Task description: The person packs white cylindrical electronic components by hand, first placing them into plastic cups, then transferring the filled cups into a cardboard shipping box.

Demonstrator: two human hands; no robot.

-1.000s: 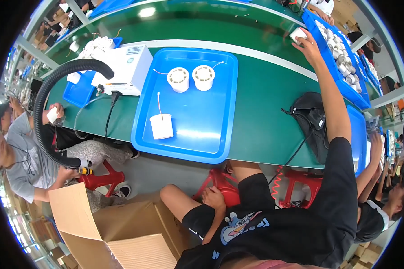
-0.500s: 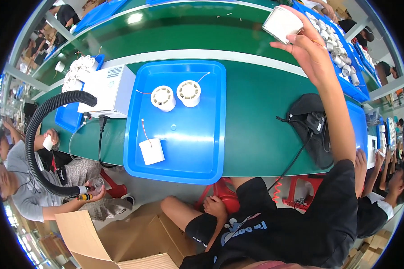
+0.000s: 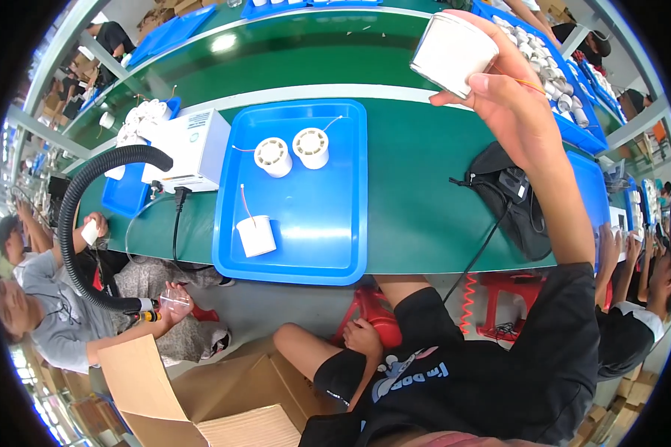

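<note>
Raised at the upper right, my right hand [image 3: 511,108] grips a white cylindrical part [image 3: 455,54] between thumb and fingers. A thin orange-yellow wire shows beside that hand. My left hand [image 3: 363,337] rests low by my leg, beside a red stool, with its fingers curled and nothing visible in them. On the blue tray [image 3: 350,246] in front of me are three similar white parts with thin wires. Two stand at the back with slotted ring tops facing up, a left one [image 3: 273,157] and a right one [image 3: 311,148]. The third part [image 3: 256,236] sits nearer the front.
Left of the tray stands a white box-shaped device [image 3: 194,153] with a black flexible hose [image 3: 71,223] and cables. A black bag [image 3: 503,197] lies on the green table [image 3: 417,186]. Another blue tray [image 3: 593,138] at right holds many white parts. An open carton [image 3: 224,387] sits below; co-workers sit both sides.
My right hand has brought the white cylindrical part slightly left and nearer. The view has shifted a little. The co-worker at left has moved a hand holding a clear plastic item.
</note>
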